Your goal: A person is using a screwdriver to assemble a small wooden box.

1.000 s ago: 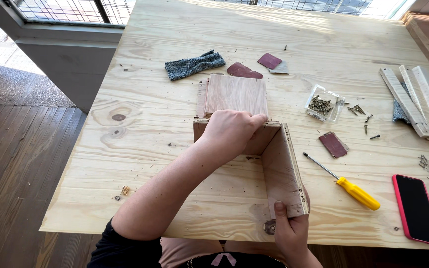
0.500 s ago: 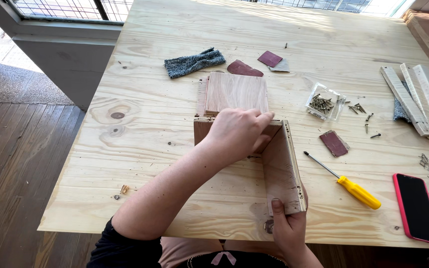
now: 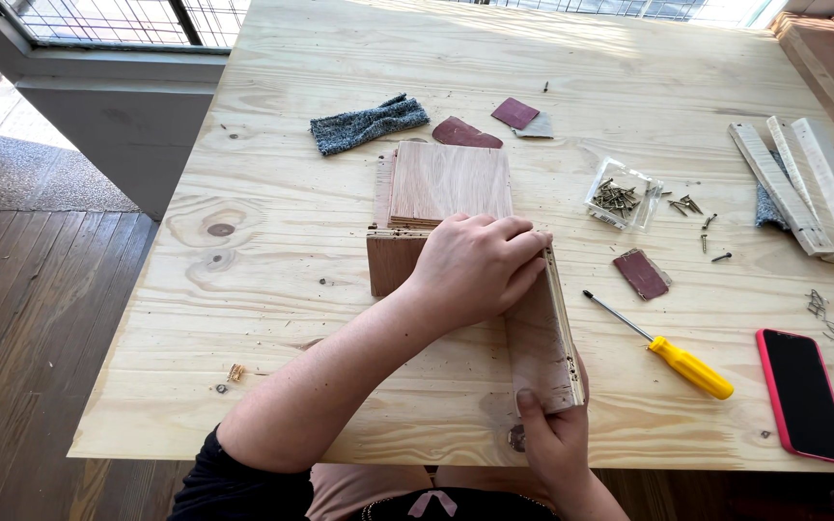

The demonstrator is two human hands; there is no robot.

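My left hand [image 3: 480, 265] reaches across and lies over the corner where a short upright wooden panel [image 3: 390, 265] meets a longer side panel [image 3: 541, 338]; its fingers curl over the top edge of that joint. My right hand [image 3: 552, 439] grips the near end of the side panel at the table's front edge, thumb on its inner face. Behind the joint lies a flat stack of wooden boards [image 3: 451, 183]. The joint itself is hidden under my left hand.
A yellow-handled screwdriver [image 3: 692, 369] and a red-cased phone [image 3: 803, 391] lie to the right. Further back are a clear box of screws [image 3: 623, 198], loose screws, sandpaper pieces [image 3: 641, 273], a grey cloth [image 3: 369, 123] and wooden strips [image 3: 803, 183]. The plywood table [image 3: 243, 318] ends near my body.
My left hand has slid a little to the right along the top edge onto the corner. My right hand keeps its hold on the side panel's near end.
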